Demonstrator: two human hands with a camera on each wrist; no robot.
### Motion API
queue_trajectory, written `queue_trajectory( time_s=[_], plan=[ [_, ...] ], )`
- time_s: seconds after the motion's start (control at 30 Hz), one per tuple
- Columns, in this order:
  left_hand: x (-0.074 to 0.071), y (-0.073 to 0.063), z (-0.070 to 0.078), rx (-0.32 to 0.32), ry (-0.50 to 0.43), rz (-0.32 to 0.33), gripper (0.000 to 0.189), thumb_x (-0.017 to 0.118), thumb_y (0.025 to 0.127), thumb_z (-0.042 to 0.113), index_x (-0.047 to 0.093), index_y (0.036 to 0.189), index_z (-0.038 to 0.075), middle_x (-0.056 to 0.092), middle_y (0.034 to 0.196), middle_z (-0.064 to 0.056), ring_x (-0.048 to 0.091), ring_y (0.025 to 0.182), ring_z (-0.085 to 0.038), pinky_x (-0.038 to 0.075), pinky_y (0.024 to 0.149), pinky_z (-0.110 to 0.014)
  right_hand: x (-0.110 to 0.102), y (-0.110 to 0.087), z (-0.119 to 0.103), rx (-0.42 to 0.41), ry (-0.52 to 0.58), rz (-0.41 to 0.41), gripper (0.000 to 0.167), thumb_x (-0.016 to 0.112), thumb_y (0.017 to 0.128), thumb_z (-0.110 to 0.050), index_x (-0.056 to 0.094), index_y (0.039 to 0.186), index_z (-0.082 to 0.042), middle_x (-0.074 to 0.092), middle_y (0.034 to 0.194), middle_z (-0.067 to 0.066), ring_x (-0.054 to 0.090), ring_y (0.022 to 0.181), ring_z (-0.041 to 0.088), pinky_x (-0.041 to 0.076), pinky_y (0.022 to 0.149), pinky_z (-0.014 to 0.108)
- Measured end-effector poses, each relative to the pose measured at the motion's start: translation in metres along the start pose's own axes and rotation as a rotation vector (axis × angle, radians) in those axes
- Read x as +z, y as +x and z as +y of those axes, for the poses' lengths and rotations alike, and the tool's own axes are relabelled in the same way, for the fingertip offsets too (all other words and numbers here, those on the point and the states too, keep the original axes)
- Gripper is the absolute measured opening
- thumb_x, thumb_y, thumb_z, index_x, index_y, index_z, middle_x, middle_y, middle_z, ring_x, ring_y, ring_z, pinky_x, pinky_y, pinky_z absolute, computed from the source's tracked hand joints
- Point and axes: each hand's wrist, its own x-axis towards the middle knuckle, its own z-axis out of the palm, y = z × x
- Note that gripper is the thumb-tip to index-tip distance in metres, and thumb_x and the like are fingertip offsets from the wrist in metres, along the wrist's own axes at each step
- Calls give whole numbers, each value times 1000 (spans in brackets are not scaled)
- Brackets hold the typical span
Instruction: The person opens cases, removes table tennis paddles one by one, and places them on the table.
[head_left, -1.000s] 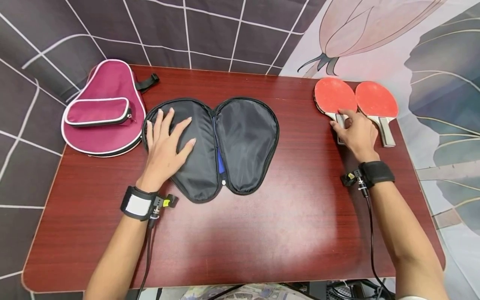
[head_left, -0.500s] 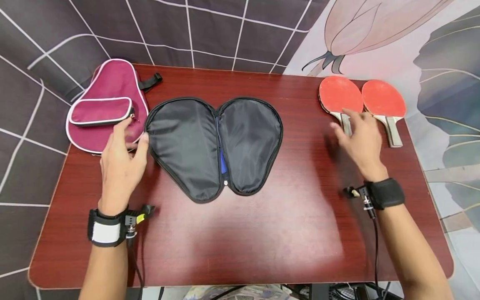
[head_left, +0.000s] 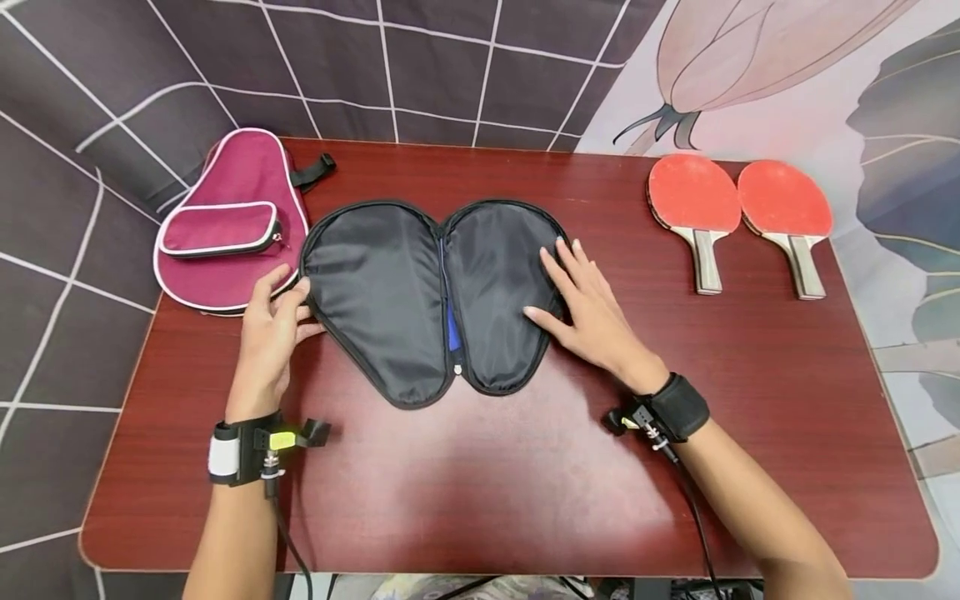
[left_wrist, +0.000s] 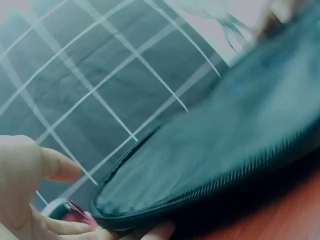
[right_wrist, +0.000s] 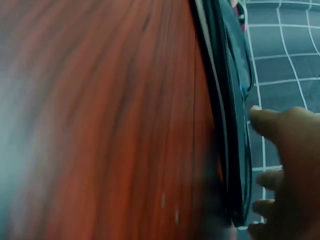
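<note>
An unzipped paddle case (head_left: 378,308) lies spread on the table, black lining up, with a strip of blue at its fold. My left hand (head_left: 266,337) is at the case's left edge. In the left wrist view, the fingers (left_wrist: 70,227) reach under the zippered rim while the thumb stays apart from it. Spread straight over the right half's outer edge is my right hand (head_left: 596,321); whether its fingertips touch the lining I cannot tell. Two red table tennis paddles (head_left: 693,196) (head_left: 783,200) lie side by side at the back right, handles toward me.
A magenta paddle case (head_left: 243,179) with white piping and a small zip pocket lies at the back left, close to the black one. Its black strap (head_left: 313,172) points right. A tiled-pattern wall (head_left: 435,67) borders the red-brown table (head_left: 480,500) behind.
My right hand has left the paddle handle and moved left to the open case. My left hand has come off the lining and slid its fingers under the case's left edge.
</note>
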Motion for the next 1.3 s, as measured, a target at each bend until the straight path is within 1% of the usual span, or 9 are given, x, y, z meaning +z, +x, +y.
queue_trajectory(
  time_s=[0.13,0.27,0.43,0.6,0.77,0.9,1.03,1.13,1.3],
  plan=[
    [-10,3,-4,-81,-321,-107,57,56,98,17,31,148,8,60,114,-11,67,83,-18,57,71,-32,6,0,-3,24,-44,-56,80,62,89,-53,28,153,-20,15,161,9,1,148,31,10,114,56],
    [-19,2,-4,-101,-484,-156,51,56,98,13,38,145,4,68,111,-14,70,89,-27,56,76,-42,6,-1,-5,59,-40,-79,80,60,89,-54,27,154,-22,13,161,6,-3,147,32,4,114,57],
    [-24,-2,3,-68,-519,-189,44,54,99,14,47,139,-3,68,112,-19,69,93,-32,55,79,-46,7,-1,-7,78,-13,-87,81,59,89,-57,24,154,-25,10,161,4,-4,147,33,1,114,57],
    [-8,-1,21,-32,-452,-232,40,54,99,14,53,133,-8,64,120,-21,66,101,-33,53,83,-48,2,-8,-2,109,-33,-72,82,61,88,-56,25,154,-26,11,161,3,-2,148,30,2,114,56],
    [7,-7,49,63,-323,-256,38,54,99,12,54,131,-8,57,127,-25,63,104,-36,51,85,-48,7,-4,-4,92,-19,-77,82,59,88,-59,25,154,-26,12,161,2,-1,148,30,2,114,55],
    [27,-7,69,145,-170,-322,36,56,98,10,57,131,-3,57,125,-27,60,106,-38,52,86,-45,8,-2,-5,90,-17,-69,82,60,88,-58,25,154,-26,13,161,2,-1,148,30,3,115,55],
    [55,0,81,311,230,-273,32,64,94,20,67,125,10,61,112,-13,60,96,-25,52,79,-30,8,-2,-4,97,-27,-66,82,61,87,-58,26,154,-25,13,161,3,0,148,30,3,115,54],
    [76,7,83,480,567,-202,32,69,90,28,70,121,21,54,109,-2,52,98,-13,46,76,-26,8,-3,-4,100,-26,-62,82,60,87,-59,26,154,-25,14,161,3,0,148,30,3,115,54],
    [108,18,78,699,817,-265,36,65,91,38,66,126,31,45,135,-3,36,127,-10,36,101,-35,8,-3,-4,103,-20,-64,82,59,87,-60,27,154,-25,14,161,3,0,148,30,2,115,54]
  ],
)
